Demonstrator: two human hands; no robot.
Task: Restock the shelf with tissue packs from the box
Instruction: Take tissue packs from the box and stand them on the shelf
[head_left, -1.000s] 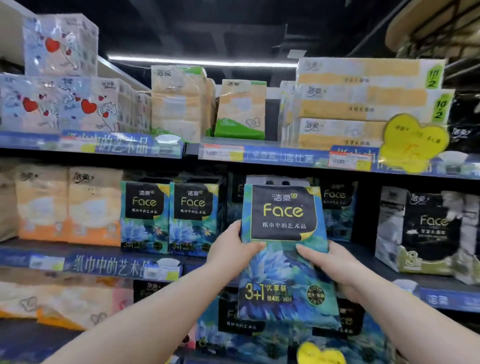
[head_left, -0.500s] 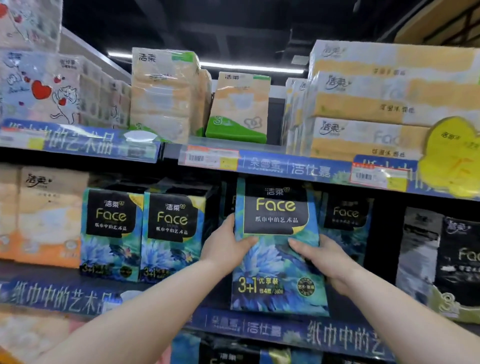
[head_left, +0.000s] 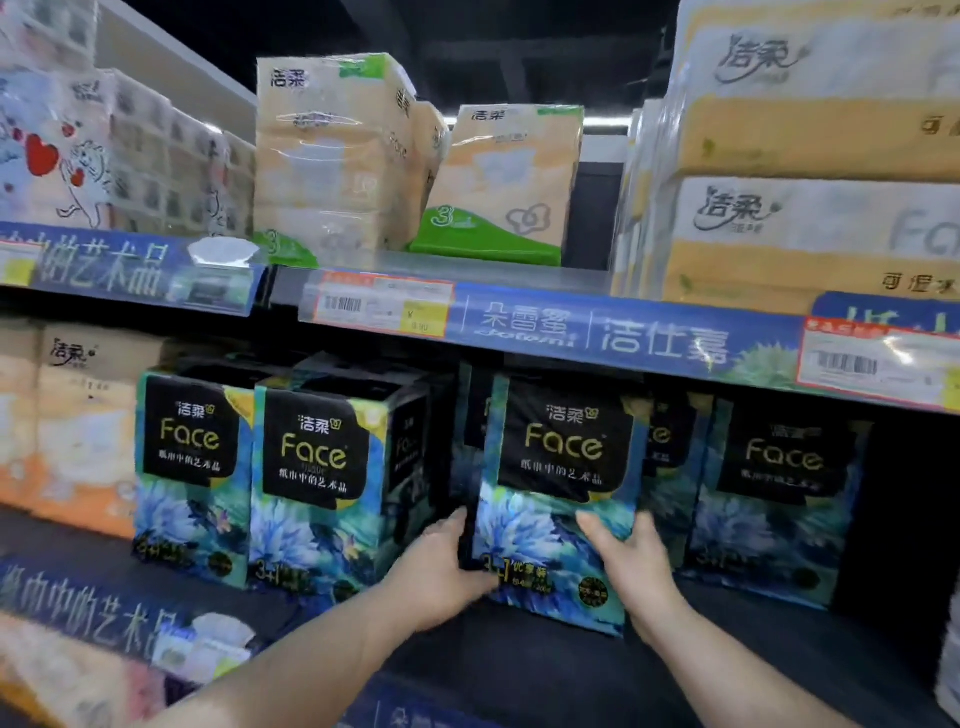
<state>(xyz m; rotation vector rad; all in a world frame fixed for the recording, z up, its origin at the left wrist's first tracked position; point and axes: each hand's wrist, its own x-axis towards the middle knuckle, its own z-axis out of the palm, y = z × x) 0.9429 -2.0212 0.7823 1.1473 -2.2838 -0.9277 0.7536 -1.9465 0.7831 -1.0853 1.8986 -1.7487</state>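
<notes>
Supermarket aisle, dim overhead, and we've got the middle shelf (head_left: 753, 670) in front of us with a gap in the blue Face row. We're holding one tissue pack (head_left: 558, 493) upright in that gap, its base looks just down on the shelf board, though we can't quite tell if it's fully seated. Our left hand (head_left: 441, 571) is clamped on the lower left edge, fingers wrapped round the corner, and our right hand (head_left: 631, 564) lies flat with fingers together on the lower right of the front face.

What could go sideways: the wrap is glossy plastic film, so a hand could slide rather than push. The pack is a soft, squashy block, so shoving low down might tip the top forward, or bump it against the shelf edge strip (head_left: 597, 332) above our hands. It could also snag the neighbour pack (head_left: 779, 499) just right of our right hand, or nudge the two packs (head_left: 317, 488) left of our left hand out of line. Everything is film-wrapped, boxy with rounded corners, and a bit crinkly. No box in view.
</notes>
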